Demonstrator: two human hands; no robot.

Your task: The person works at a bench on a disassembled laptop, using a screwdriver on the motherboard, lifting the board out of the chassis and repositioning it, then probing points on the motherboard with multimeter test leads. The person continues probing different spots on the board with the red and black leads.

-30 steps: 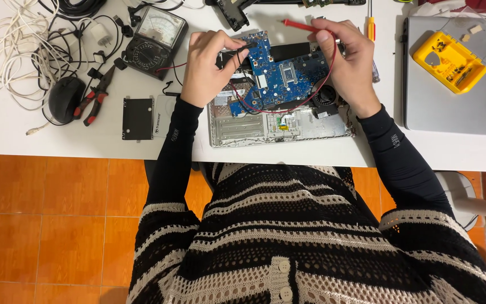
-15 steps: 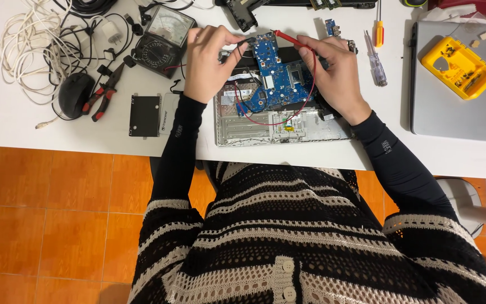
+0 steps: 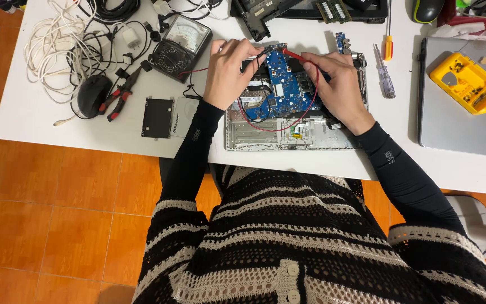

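- I see the white table (image 3: 40, 121); on it the opened laptop base (image 3: 293, 132).
- The blue circuit board (image 3: 282, 93) lies on this base.
- My left hand (image 3: 227, 73) pinches the black probe (image 3: 259, 53).
- My right hand (image 3: 338, 84) pinches the red probe (image 3: 293, 54), both tips on the board.

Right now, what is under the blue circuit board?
The blue circuit board lies on an opened silver laptop base, red wire looping across. The left hand and right hand cover its sides; beneath is hidden.
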